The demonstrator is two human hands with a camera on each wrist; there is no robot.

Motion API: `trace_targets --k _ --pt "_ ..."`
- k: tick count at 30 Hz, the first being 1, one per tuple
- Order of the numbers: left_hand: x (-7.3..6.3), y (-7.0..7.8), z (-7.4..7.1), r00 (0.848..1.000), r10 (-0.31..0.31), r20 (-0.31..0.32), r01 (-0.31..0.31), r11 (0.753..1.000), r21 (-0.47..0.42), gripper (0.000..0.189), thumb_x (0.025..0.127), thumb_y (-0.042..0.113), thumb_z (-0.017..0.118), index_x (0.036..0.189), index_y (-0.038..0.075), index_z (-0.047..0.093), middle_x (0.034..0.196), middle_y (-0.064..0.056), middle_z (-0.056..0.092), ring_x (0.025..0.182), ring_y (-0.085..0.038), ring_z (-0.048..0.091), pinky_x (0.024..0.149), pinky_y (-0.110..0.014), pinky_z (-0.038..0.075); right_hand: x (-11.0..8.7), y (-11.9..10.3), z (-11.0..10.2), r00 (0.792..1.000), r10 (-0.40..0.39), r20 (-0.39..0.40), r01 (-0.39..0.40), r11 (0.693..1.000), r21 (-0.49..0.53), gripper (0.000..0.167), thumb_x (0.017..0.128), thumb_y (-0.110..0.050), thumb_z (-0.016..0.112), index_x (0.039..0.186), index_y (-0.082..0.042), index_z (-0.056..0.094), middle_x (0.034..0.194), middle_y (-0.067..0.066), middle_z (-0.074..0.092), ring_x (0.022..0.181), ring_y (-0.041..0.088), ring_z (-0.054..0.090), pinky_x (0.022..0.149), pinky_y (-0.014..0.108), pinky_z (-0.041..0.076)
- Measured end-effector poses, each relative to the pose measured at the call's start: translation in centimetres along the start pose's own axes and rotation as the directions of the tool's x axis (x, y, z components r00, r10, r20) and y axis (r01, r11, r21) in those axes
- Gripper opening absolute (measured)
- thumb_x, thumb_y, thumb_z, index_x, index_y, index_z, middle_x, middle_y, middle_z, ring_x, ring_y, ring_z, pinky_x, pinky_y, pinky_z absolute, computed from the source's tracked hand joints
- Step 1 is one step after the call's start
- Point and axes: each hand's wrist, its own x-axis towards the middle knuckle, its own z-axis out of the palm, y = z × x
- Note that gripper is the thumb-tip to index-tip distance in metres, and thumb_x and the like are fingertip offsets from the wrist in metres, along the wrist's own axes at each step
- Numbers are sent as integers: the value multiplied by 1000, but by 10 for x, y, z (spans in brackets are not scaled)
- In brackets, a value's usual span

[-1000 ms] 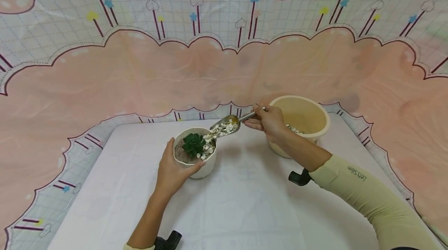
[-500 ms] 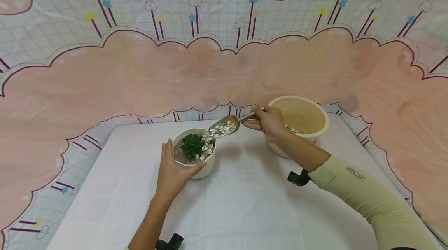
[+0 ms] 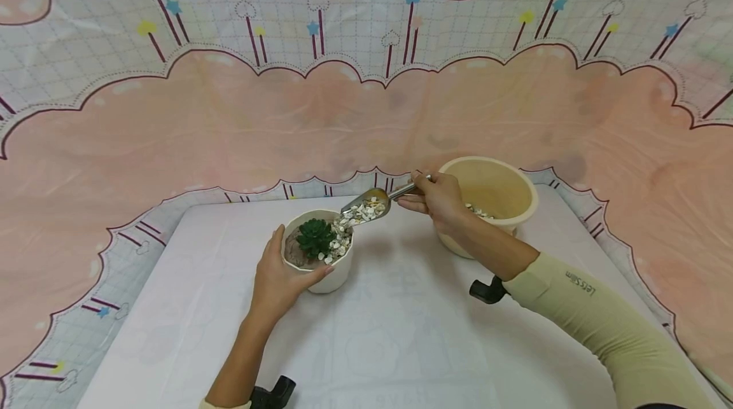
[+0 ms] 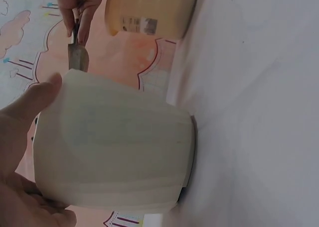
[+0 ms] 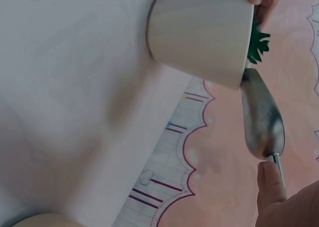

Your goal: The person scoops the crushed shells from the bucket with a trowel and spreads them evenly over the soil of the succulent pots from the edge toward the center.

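Note:
A white plant pot (image 3: 331, 278) stands on the white tabletop, holding a green succulent (image 3: 316, 237), grey soil and white stone chips on its right side. My left hand (image 3: 282, 278) grips the pot from the left, thumb at the near rim; the left wrist view shows the pot (image 4: 114, 142) between thumb and fingers. My right hand (image 3: 438, 199) holds a metal scoop (image 3: 369, 205) by its handle. White chips lie in the scoop, and its tip is at the pot's right rim. From the right wrist view, the scoop (image 5: 262, 115) slopes toward the rim beside the leaves.
Behind my right forearm stands a larger cream bucket (image 3: 489, 189) with more white chips low inside. A label shows on the bucket (image 4: 149, 13) in the left wrist view. Patterned cloth (image 3: 343, 123) hangs behind the white tabletop (image 3: 401, 332).
The fingers of my left hand have shifted slightly on the pot's left side. The scoop stays almost still at the rim.

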Motion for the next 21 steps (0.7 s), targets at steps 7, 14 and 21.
trace_targets --k 7,14,21 --pt "3 3 -6 998 -13 57 14 1000 -8 122 77 35 96 165 -4 21 168 -29 23 154 -46 25 119 -64 29 0 0 0 1000 6 -1 -6 1000 -1 17 113 -12 49 112 5 53 89 16 73 73 22 78 78 34 62" --pt "-5 7 3 998 -44 35 44 999 13 130 80 43 93 165 -6 8 170 -30 10 158 -47 7 121 -64 22 0 1 1 1000 7 1 -7 1000 -2 19 113 -12 49 116 6 55 86 15 73 73 22 78 77 34 62" --pt "-9 11 11 997 -37 -61 39 999 38 128 77 45 95 164 -8 17 167 -31 20 157 -47 12 120 -64 25 0 2 1 1000 3 -2 -3 1000 3 23 113 -12 49 118 9 55 84 15 74 71 22 78 76 33 62"
